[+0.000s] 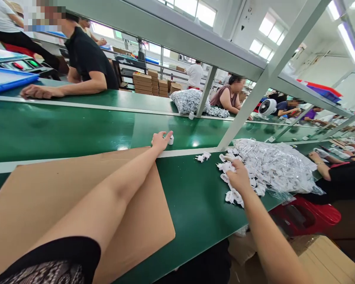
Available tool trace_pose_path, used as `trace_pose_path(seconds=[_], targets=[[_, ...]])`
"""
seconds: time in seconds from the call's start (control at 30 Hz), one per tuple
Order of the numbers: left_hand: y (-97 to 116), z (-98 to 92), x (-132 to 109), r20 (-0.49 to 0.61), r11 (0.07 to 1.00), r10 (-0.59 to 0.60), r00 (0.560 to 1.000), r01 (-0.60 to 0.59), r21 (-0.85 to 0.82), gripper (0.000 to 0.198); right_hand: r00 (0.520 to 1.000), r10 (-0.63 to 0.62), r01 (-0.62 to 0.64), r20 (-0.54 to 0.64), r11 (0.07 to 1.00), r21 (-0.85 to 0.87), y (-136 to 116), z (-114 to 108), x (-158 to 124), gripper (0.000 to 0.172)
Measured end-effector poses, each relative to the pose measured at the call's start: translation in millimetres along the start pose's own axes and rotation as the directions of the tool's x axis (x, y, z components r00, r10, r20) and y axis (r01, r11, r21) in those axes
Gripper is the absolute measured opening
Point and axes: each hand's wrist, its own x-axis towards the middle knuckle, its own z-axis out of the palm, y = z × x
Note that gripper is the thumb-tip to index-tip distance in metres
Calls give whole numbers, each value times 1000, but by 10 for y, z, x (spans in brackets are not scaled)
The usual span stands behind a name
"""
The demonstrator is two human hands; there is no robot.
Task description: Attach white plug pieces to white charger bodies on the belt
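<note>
My left hand [160,141] reaches over the far edge of the cardboard onto the green conveyor belt, its fingers apart. Right beside its fingertips stands a small white adapter housing [171,139]; touching or just apart, I cannot tell. Over on the right, my right hand [239,175] is at a pile of white two-pin plug parts [232,195], with forefinger and thumb spread among them. Whether a part lies between those fingers is unclear. Two or so loose plug parts [203,157] lie left of the pile. A clear plastic bag [272,163] full of similar parts adjoins the pile.
A flat cardboard sheet [142,232] covers the left bench. A slanted metal post [245,106] rises between belt and bag. Across the belt sit a worker in black [90,59] and another bag of white parts [187,100]. A red stool [310,215] stands below right.
</note>
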Motion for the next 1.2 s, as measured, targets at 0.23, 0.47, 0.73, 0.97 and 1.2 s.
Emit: trace_pose_path(seconds=[0.23,0.47,0.73,0.97,1.2], targets=[[120,-139,-57,157,995,100,982,-104,14,62,963,197,-188,186,980,-65,-408,1084,146,49],[44,-682,-870,323,936,348,880,-307,-171,65,968,102,-145,231,974,175,-401,1232,73,28],[-258,-1384,-1929,371,932,353,859,-360,-55,57,774,7,-612,633,267,745,-737,1169,36,34],[-161,-1352,-2065,319,847,457,830,-516,129,59,692,9,-694,721,280,663,-880,1167,-47,38],[-28,-1057,-2528,363,820,551,752,-568,-67,52,811,112,-541,575,517,663,-1033,1132,-123,50]])
